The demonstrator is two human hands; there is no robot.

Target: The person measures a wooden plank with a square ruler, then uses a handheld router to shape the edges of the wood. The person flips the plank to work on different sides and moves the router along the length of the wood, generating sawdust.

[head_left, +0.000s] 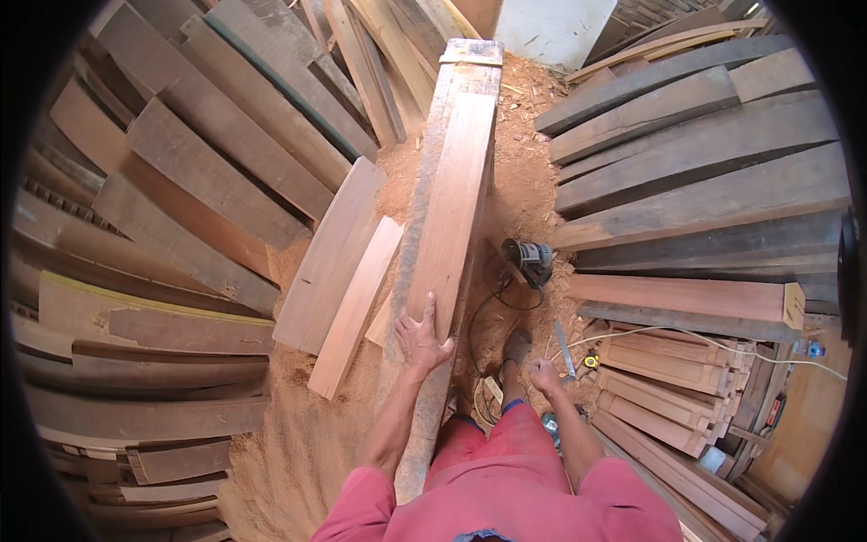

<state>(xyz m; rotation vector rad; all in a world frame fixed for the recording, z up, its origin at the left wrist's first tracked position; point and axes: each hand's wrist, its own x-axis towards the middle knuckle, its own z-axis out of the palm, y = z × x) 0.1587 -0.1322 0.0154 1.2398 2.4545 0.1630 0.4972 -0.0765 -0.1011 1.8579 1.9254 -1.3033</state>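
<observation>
A long reddish plank (452, 203) lies lengthwise on a narrow, worn wooden bench (418, 217). My left hand (422, 343) rests on its near end, fingers spread and thumb out to the side. To the right of the bench, my right hand (545, 375) is held in a loose fist above the floor; whatever may be inside the fingers is hidden. Close beside that fist is a metal square (564, 350), with a small yellow tape measure (591, 361) just right of it. A corded power tool (528, 260) sits on the floor by the bench, ahead of my foot.
Dark boards (208, 172) line the left side, and more boards (695, 154) are stacked at the right. Two loose planks (357, 307) lie left of the bench. Sawdust (280, 452) covers the floor. A pale cord (722, 343) crosses panelled wood pieces (664, 384) at the right.
</observation>
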